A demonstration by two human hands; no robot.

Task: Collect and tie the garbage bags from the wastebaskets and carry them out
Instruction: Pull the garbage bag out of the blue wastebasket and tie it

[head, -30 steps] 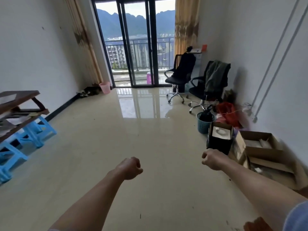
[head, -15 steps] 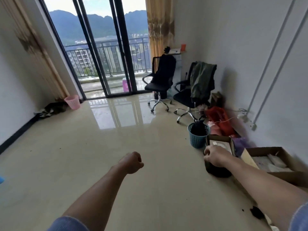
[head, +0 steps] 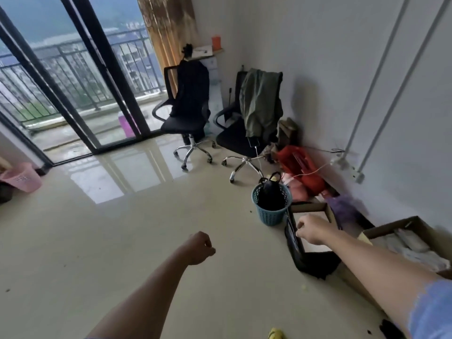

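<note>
At the far left, a pink wastebasket (head: 21, 176) is seen on the floor (head: 102, 241) beside the glass door; whether a bag lies in it cannot be told from this view. Near the middle, the left hand (head: 198, 248) is held out over the bare floor, its grip curled into a loose fist with nothing in it. To the right, a blue wastebasket (head: 271, 206) is stood near the two office chairs, and a black garbage bag (head: 269, 192) is seen inside it, its top gathered upward. Nearer and further right, the right hand (head: 311, 228) is raised over a dark-sided box (head: 305, 255), its grip likewise curled shut and apparently empty. The step in hand is judged to be the approach to the first basket. Next, the bag's gathered top would have to be reached and taken hold of, then lifted clear and tied.
</note>
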